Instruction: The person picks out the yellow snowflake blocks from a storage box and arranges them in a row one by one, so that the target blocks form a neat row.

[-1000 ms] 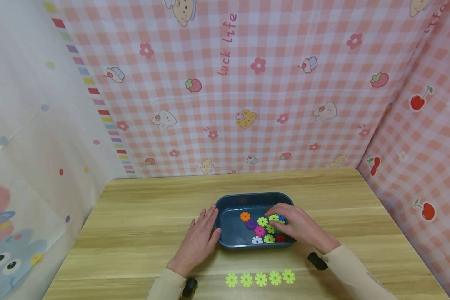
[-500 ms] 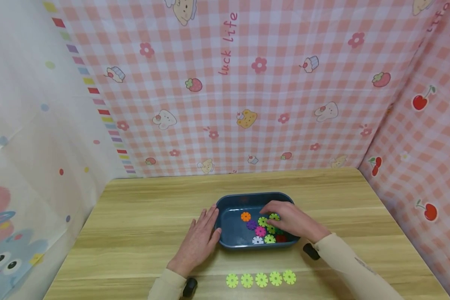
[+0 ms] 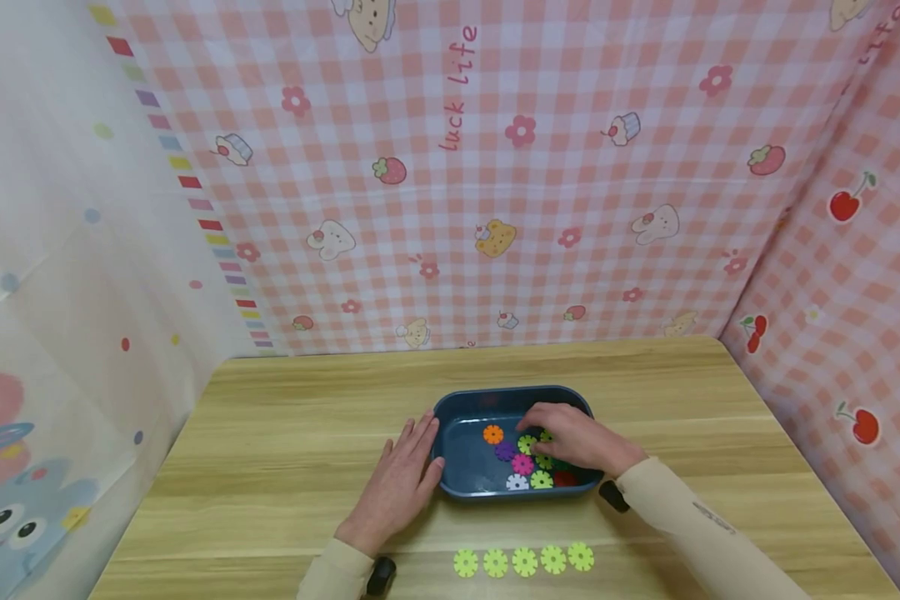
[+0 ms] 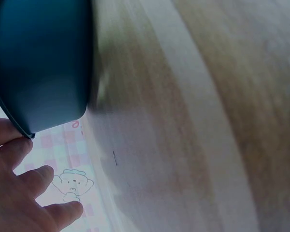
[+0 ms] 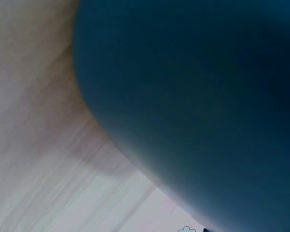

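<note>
A dark blue tray [image 3: 465,497] stands on the table with notched plastic discs in several colours inside. My left hand [image 3: 396,490] rests against its left rim with straight fingers; the left wrist view shows those fingers at the edge of the tray's wall [image 4: 43,63]. Over the right half, my right hand [image 3: 581,439] reaches in, thumb and fingertips apart around a yellow-green disc [image 3: 527,444]; no disc is seen lifted. Nearby inside lie an orange disc [image 3: 492,434], a purple disc [image 3: 504,452], a pink disc [image 3: 522,464] and a white disc [image 3: 517,482]. The hand hides others.
In front of the tray, several yellow-green discs [image 3: 525,562] lie in a row on the wooden table [image 3: 292,433]. Patterned cloth [image 3: 450,192] hangs behind and at both sides. The right wrist view is mostly filled by the tray's outer wall [image 5: 173,106].
My right hand has moved left and further into the tray, covering discs at its right end. My left hand stays at the rim.
</note>
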The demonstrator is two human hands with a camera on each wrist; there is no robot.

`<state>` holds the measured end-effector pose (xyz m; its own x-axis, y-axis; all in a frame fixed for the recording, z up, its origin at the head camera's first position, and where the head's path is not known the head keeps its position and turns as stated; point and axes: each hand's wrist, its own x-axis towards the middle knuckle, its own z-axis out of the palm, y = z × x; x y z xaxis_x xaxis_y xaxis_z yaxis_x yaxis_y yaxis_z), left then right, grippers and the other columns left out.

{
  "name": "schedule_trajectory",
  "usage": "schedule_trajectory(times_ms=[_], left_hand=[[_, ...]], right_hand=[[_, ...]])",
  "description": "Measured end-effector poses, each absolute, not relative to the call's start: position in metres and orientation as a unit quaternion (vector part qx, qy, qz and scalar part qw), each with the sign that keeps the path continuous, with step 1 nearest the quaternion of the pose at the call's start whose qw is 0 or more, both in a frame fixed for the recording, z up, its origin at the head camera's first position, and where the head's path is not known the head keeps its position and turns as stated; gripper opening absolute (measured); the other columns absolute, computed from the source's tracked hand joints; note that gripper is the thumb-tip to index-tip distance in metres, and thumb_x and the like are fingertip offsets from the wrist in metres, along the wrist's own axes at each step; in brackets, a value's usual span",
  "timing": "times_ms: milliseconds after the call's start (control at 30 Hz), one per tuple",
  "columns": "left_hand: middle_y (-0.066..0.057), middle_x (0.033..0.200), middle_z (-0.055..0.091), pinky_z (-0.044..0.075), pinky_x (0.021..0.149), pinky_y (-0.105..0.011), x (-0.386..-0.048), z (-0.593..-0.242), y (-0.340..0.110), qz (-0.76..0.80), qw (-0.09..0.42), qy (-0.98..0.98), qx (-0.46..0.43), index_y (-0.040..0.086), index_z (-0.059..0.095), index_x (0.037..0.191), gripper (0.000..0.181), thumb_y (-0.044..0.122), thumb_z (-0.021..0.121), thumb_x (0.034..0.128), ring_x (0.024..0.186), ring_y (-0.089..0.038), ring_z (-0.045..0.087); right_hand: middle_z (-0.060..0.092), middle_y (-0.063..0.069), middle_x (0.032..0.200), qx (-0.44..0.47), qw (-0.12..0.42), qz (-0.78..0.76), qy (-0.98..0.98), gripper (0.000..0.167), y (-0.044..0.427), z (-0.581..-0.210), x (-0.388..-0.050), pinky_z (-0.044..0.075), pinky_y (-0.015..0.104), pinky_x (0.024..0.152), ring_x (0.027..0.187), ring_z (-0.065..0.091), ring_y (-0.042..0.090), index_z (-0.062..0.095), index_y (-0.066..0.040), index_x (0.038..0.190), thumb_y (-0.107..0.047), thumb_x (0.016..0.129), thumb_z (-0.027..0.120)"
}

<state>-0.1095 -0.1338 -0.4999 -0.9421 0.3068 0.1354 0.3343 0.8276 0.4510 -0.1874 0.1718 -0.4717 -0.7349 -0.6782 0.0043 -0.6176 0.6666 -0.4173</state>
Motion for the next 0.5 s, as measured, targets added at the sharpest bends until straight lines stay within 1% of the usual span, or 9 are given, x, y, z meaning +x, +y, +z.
schedule_trajectory(times_ms=[300,500], left_hand=[[-0.007,0.17,0.027,0.028,0.116,-0.069,-0.109,-0.5001,-0.1342,-0.239,0.032,-0.956,-0.167,0.005,0.036,0.161,0.059,0.033,0.048,0.1102,0.155,-0.036,0.025],[-0.007,0.17,0.027,0.028,0.116,-0.069,-0.1095,-0.5001,-0.1339,-0.238,0.03,-0.956,-0.167,0.005,0.036,0.161,0.059,0.033,0.048,0.1101,0.155,-0.037,0.026]], right_hand=[[0.069,0.004,0.113,-0.338,0.087,-0.181,0.919,0.029,0.1675,-0.4762,-0.1934,0.055,0.045,0.095,0.104,0.065,0.022,0.076,-0.008,0.117,-0.014,0.09,0.082],[0.069,0.003,0.111,-0.323,0.093,-0.166,0.927,0.028,0.1623,-0.4811,-0.1955,0.054,0.045,0.097,0.103,0.064,0.022,0.076,-0.009,0.116,-0.019,0.09,0.082]])
